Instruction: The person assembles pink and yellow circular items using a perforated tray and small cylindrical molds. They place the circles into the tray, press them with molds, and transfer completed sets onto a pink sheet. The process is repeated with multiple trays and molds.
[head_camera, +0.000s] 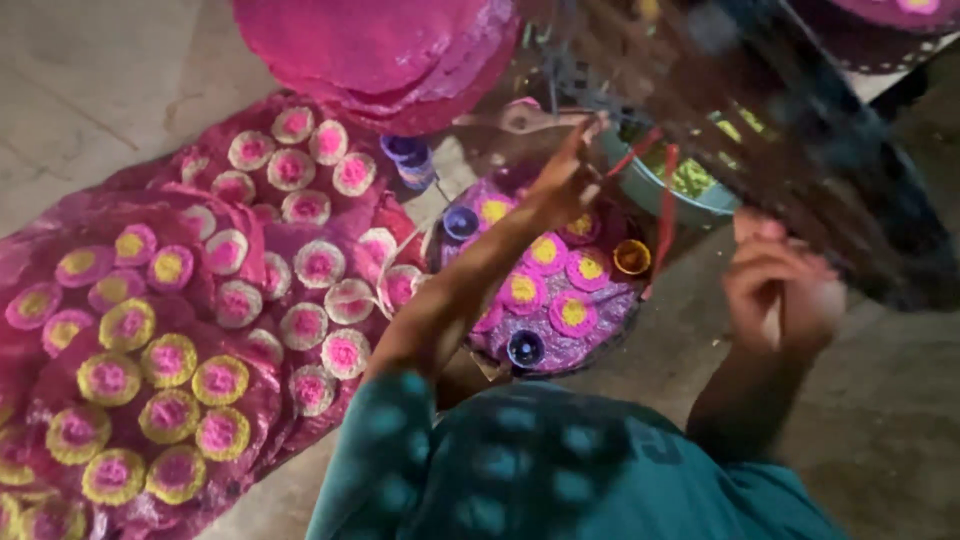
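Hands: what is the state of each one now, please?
Left hand: fingers pinched near a blurred scissors-like tool; whether it holds it cannot be told.
Right hand: curled closed; contents cannot be told.

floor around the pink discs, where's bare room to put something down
Bare floor lies upper left, beside the stacked pink discs, and lower right under the right hand. Crowded: flower-dotted sheets on the left, the round tray under the left hand.

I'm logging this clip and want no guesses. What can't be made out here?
- Head view: right hand is motion-blurred; its grip is unclear.
- Dark object across the top right is blurred, cut by the edge.
- Bowl: contents mostly hidden behind it.
- Left hand: fingertips blurred.
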